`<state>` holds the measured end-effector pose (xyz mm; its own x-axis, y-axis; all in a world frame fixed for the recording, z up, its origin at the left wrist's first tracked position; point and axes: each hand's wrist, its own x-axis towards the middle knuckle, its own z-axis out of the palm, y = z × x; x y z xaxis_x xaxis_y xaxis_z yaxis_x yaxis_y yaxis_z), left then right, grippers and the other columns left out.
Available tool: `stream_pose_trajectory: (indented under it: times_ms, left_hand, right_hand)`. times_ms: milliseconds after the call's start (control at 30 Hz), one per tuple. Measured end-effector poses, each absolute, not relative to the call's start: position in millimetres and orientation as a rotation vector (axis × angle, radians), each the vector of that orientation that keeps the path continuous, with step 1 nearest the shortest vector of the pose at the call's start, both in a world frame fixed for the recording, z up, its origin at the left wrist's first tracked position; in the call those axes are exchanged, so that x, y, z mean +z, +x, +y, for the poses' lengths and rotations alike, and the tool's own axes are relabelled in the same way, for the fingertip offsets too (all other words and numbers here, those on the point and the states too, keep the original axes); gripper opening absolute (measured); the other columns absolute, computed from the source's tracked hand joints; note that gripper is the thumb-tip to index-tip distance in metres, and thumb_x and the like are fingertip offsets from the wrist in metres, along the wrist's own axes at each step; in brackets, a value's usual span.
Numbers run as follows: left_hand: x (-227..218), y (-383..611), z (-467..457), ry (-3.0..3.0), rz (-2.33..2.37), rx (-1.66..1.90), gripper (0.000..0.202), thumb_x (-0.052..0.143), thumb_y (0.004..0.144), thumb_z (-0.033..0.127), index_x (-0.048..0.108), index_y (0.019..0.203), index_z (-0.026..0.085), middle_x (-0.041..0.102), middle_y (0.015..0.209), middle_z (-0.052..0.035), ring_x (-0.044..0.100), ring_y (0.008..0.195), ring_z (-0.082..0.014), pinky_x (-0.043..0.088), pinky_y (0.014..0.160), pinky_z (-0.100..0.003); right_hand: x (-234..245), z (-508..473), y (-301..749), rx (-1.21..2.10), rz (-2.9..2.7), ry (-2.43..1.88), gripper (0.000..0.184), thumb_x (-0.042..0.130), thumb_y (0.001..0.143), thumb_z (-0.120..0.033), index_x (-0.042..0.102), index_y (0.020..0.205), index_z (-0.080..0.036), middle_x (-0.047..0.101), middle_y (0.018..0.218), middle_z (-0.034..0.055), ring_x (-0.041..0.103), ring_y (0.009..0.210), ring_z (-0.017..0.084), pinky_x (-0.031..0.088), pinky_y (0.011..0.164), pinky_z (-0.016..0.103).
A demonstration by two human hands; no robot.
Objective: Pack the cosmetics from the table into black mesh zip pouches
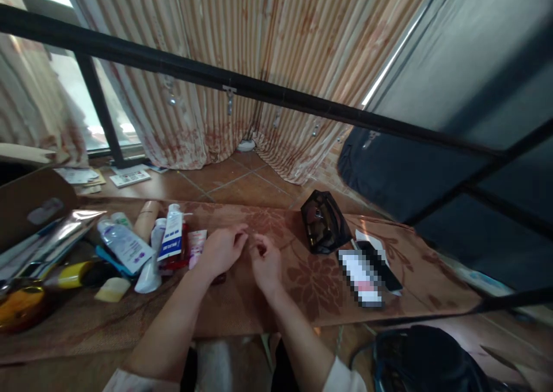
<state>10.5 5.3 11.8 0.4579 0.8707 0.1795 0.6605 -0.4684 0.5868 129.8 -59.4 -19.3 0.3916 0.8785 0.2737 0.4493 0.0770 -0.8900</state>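
Note:
My left hand [222, 250] and my right hand [266, 264] are close together over a brown patterned cloth [298, 300]. Both have bent fingers, with the fingertips drawn together and almost meeting. Anything between them is too small or blurred to make out. Just left of my left hand lies a pink and white tube [197, 242]. Beside that is a white and blue tube [171, 233] on top of something red. A small dark red thing [219, 278] shows partly from under my left wrist. To the right of my right hand sits a glossy black faceted case [323, 222].
Farther left are a clear bottle [125, 245], a yellow and black container [71, 276], an amber round container [21, 308] and a cardboard box [37, 208]. A dark phone-like slab [386, 271] lies at right. A black rail [194, 72] crosses beyond the cloth.

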Motion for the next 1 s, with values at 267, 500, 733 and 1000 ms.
stream_pose_trajectory:
  times_ms: [267,500,733,1000]
  left_hand:
    - [7.5,-43.4,24.8,1.918,1.672,0.97,0.037,0.042,0.092,0.029,0.056,0.123,0.016,0.068,0.121,-0.0078,0.064,0.109,-0.0193,0.051,0.094,-0.032]
    - [1.3,-60.5,28.6,1.799,1.742,1.05,0.031,0.049,0.088,0.027,0.063,0.113,0.014,0.072,0.112,-0.0103,0.068,0.1,-0.0205,0.055,0.087,-0.033]
    - [-11.7,-25.1,18.0,1.909,1.587,1.033,0.027,0.056,0.083,0.017,0.065,0.109,0.015,0.074,0.1,-0.0089,0.07,0.088,-0.0185,0.054,0.082,-0.031]
    - [-14.2,-11.3,24.0,1.818,1.577,1.055,0.025,0.056,0.084,0.017,0.065,0.108,0.017,0.074,0.096,-0.0059,0.069,0.083,-0.0161,0.054,0.079,-0.029]
  right_hand:
    - [-28.5,-39.3,87.7,0.596,-1.207,-1.579,0.03,0.052,0.08,-0.025,0.065,0.106,-0.016,0.064,0.101,0.007,0.06,0.08,0.016,0.048,0.081,0.031]
    - [-33.9,-34.3,94.7,0.648,-1.122,-1.658,0.035,0.054,0.078,-0.027,0.063,0.11,-0.015,0.064,0.106,0.0097,0.061,0.089,0.019,0.047,0.084,0.033]
    - [-34.6,-29.2,97.8,0.683,-1.258,-1.771,0.047,0.056,0.077,-0.028,0.057,0.121,-0.012,0.061,0.117,0.0153,0.057,0.109,0.028,0.042,0.098,0.042]
    - [-47.6,-22.5,88.0,0.594,-1.456,-1.772,0.06,0.049,0.082,-0.03,0.043,0.136,-0.006,0.052,0.131,0.0216,0.048,0.124,0.033,0.037,0.104,0.047]
